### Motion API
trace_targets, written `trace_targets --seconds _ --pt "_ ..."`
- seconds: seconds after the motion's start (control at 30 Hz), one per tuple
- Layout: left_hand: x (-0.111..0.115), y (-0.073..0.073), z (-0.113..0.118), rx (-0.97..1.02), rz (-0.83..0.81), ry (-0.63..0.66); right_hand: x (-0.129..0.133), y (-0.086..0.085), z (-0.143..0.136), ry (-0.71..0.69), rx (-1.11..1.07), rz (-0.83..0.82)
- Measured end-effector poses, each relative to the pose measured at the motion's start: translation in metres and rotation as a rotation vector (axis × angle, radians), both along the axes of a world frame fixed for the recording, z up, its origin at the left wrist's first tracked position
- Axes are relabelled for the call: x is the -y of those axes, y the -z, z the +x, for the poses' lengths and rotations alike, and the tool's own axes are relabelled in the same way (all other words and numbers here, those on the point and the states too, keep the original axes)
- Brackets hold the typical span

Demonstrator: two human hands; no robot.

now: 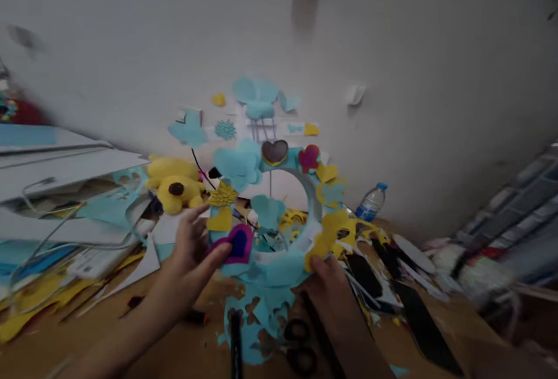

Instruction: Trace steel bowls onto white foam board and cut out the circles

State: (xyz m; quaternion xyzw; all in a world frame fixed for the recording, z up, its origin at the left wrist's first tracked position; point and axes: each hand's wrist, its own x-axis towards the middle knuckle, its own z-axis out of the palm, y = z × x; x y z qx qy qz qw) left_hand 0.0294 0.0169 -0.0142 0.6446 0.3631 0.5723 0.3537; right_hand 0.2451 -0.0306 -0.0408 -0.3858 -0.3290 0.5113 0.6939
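Observation:
Both hands hold up a ring-shaped paper wreath (285, 268), light blue and decorated with clouds, hearts and flowers. My left hand (192, 257) grips its lower left side, the thumb on a purple and blue heart (239, 244). At the lower right, my right hand (326, 280) pinches the rim by a yellow cut-out (320, 248). A dark brown heart (274, 152) and a red and purple flower (309, 158) sit along the top. A light blue cloud shape (267, 213) shows inside the ring's opening.
Below the wreath lie cut blue paper (250, 344), a black marker (236, 344) and black-handled scissors (300, 347). A yellow plush toy (174, 181) and white cables are at the left. A water bottle (372, 201) and a black phone-like slab (425, 326) are at the right.

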Motion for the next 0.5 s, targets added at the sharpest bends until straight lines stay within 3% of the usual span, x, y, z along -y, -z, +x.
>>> trace_targets --seconds 0.07,0.13,0.23,0.27,0.33,0.4,0.43,0.5 --pt "-0.006 0.008 0.015 -0.125 -0.032 0.144 0.009 0.002 0.025 0.139 0.013 -0.024" --pt "-0.012 0.020 0.027 -0.376 -0.058 0.234 0.018 0.004 0.057 0.331 0.052 -0.074" --pt "-0.021 0.046 0.039 -0.850 -0.073 0.312 0.033 0.009 0.116 0.645 0.146 -0.119" --pt "-0.023 0.056 0.042 -0.919 -0.093 0.334 0.038 0.012 0.137 0.740 0.227 -0.140" --pt "-0.024 0.073 0.048 -0.987 -0.144 0.351 0.048 0.021 0.177 0.955 0.450 -0.303" --pt "-0.022 0.084 0.054 -1.017 -0.196 0.346 0.057 0.034 0.211 1.064 0.509 -0.448" --pt "-0.021 0.087 0.057 -1.026 -0.212 0.331 0.061 0.041 0.226 1.080 0.580 -0.545" --pt "-0.020 0.089 0.061 -1.011 -0.206 0.262 0.065 0.058 0.250 1.058 0.938 -0.748"
